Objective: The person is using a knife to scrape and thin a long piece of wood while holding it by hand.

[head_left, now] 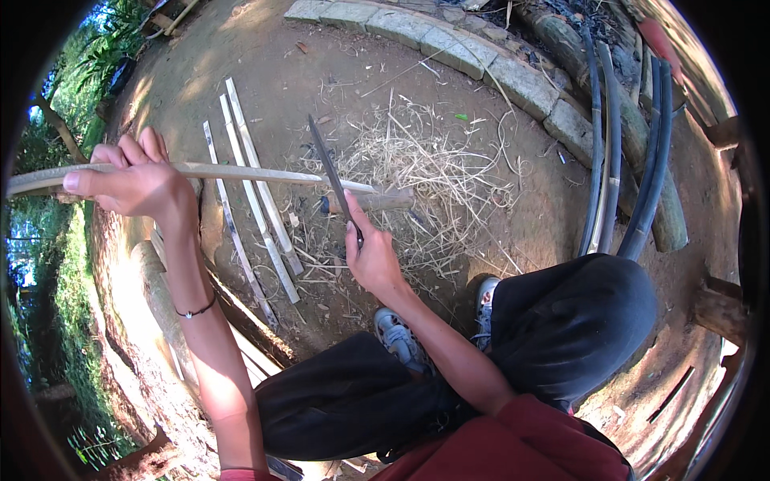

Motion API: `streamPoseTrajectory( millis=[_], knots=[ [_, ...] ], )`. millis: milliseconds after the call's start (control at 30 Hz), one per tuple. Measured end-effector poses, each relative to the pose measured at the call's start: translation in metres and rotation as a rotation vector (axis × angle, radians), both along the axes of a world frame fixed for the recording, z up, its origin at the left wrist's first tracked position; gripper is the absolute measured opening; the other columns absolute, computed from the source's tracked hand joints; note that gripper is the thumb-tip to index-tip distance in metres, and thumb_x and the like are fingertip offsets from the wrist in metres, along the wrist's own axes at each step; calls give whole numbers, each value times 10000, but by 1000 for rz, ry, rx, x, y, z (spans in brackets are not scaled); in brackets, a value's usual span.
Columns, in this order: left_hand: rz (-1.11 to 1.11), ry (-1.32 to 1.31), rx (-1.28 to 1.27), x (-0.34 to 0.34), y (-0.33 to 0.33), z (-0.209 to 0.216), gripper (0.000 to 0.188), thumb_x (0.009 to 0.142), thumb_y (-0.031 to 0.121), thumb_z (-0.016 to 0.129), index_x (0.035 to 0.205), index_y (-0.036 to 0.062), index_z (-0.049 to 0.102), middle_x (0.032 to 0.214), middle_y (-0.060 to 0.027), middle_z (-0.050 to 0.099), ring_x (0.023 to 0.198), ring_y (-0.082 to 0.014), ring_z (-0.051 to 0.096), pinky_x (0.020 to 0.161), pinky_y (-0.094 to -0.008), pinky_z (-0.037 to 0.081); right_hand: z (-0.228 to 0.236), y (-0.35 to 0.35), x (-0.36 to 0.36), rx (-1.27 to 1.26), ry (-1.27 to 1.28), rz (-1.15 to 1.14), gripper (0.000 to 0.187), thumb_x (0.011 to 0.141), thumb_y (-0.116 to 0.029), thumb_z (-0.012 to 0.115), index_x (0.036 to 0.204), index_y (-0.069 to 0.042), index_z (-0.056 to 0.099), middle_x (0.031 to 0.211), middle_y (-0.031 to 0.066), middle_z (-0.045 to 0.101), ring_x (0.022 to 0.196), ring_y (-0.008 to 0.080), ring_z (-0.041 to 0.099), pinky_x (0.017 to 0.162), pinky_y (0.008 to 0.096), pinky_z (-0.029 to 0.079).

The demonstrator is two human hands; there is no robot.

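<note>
1. The floor was bare brown earth (241, 52), uneven and speckled with small chips.
2. A row of pale grey stone blocks (449, 50), curved in this wide view, ran along the ground's far edge and bent down toward its right side.
3. Beyond the blocks, toward the far right corner, lay a thick log (670, 228) near dark, charred-looking debris (589, 14).
4. Brown timber (722, 313) stood at the right edge.
5. Green foliage (52, 321) filled the left edge, with bright gaps between leaves.
6. Sunlight dappled both sides; the middle lay in shade.
</note>
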State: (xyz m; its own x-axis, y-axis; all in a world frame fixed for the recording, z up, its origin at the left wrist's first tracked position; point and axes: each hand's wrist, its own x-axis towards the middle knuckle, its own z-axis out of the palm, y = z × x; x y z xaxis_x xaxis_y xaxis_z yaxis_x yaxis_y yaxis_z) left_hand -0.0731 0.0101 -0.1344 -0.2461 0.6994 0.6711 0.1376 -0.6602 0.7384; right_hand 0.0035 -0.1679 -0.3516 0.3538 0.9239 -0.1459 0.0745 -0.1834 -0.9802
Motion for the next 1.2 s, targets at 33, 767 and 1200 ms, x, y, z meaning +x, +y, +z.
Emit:
streamPoseTrajectory(
  millis=[33,767,1200],
  knots=[
    [15,-8,-9,-2,1,2,620,990,713,128,771,138,200,627,-12,180,589,-160,180,548,-298,200,1,0,-2,58,0,-22,624,940,-5,503,1538,-79,341,624,276,612,521,375,649,590,481,526],
    [-56,162,16,23,-14,1,648,958,736,49,767,135,199,598,-31,202,566,-174,173,551,-300,213,-6,1,-2,-16,10,-23,607,921,30,504,1511,-5,366,624,219,632,482,269,633,505,416,508],
    [-21,182,-18,17,-8,5,614,996,685,62,789,124,200,636,-55,241,620,-206,253,619,-322,343,-15,2,0,26,135,-103,495,968,-48,511,1461,-38,463,574,214,589,458,270,612,510,419,483]
  ],
)
